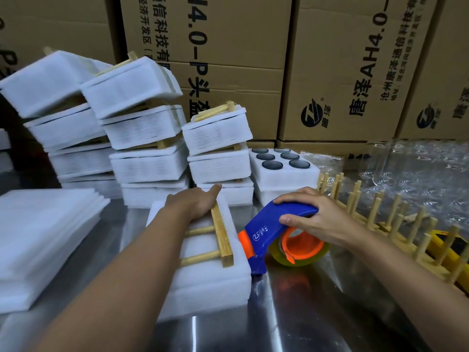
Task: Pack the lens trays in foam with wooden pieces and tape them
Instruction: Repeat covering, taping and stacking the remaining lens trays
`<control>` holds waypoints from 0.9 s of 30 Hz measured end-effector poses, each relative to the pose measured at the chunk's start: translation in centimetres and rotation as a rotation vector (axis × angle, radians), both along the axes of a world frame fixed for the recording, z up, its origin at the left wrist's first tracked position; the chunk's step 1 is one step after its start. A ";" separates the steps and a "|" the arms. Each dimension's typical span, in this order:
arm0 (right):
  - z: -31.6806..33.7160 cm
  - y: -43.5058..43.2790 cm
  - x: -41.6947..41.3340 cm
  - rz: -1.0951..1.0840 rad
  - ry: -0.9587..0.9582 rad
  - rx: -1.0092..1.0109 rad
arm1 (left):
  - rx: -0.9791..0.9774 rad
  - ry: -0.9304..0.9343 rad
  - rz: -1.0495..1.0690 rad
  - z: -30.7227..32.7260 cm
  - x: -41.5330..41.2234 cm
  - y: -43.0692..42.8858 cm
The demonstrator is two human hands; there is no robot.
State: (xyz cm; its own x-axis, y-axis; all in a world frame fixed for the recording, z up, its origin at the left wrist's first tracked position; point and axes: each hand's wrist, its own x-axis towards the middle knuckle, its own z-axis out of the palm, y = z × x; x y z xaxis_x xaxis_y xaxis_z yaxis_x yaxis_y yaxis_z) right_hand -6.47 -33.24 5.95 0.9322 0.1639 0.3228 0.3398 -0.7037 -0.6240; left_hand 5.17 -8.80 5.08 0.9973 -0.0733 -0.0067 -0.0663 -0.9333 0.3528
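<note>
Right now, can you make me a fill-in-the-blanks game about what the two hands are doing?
1. The right hand grips a blue and orange ____ dispenser.
2. The left hand presses down on the ____ piece lying on the foam pack.
3. The open foam tray behind them holds ____ dark lenses.

Missing words: tape, wooden, six.

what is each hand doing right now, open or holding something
Left hand: open, pressing the wooden piece onto the foam pack.
Right hand: grips the tape dispenser.
</note>
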 end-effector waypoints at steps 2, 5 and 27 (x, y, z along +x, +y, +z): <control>0.1 0.1 0.1 -0.008 -0.008 -0.006 | 0.006 0.009 -0.013 0.0 0.2 0.0; 0.0 0.1 0.2 0.007 -0.034 -0.006 | -0.011 0.020 -0.025 -0.2 0.5 0.2; 0.9 0.9 2.0 -0.057 0.022 -0.009 | -0.025 -0.077 -0.022 -0.3 1.3 1.8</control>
